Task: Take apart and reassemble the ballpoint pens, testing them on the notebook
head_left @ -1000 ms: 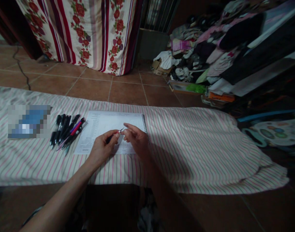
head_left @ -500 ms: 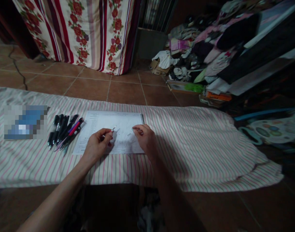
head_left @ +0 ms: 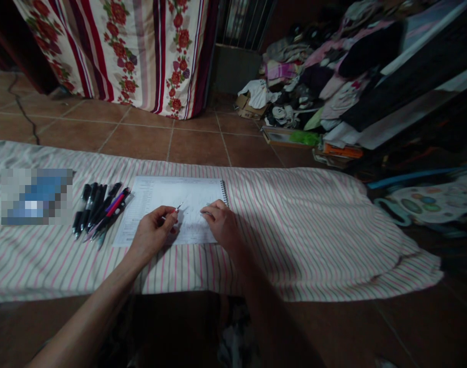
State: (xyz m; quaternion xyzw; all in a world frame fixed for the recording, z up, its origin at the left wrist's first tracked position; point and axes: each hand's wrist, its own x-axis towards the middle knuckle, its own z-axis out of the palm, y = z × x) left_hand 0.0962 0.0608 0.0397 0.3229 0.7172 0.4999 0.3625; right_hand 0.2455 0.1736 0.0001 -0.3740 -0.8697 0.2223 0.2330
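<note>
My left hand point(head_left: 157, 227) is closed over the lower middle of a spiral-bound notebook point(head_left: 172, 186). Thumb and fingers pinch a small slim piece point(head_left: 180, 206) with a pale, shiny tip that points up and right; it resembles the front end of a pen. My right hand point(head_left: 220, 222) is at the page's right side, thumb and fingertips pinched together low over the paper. Something thin and small seems to be at those fingertips, too small to name. Left of the notebook lies a bunch of pens point(head_left: 99, 207), mostly black, with purple and red ones.
A striped cloth point(head_left: 313, 230) covers the low surface under the notebook. A blurred-out blue item point(head_left: 42, 191) lies at the far left. Beyond are the tiled floor point(head_left: 141, 133), a floral curtain point(head_left: 122, 51) and a heap of clothes point(head_left: 313, 71).
My right hand has moved left and slightly down, its fingertips now where a small item lay on the page. My left hand keeps its pinch. The view has shifted slightly.
</note>
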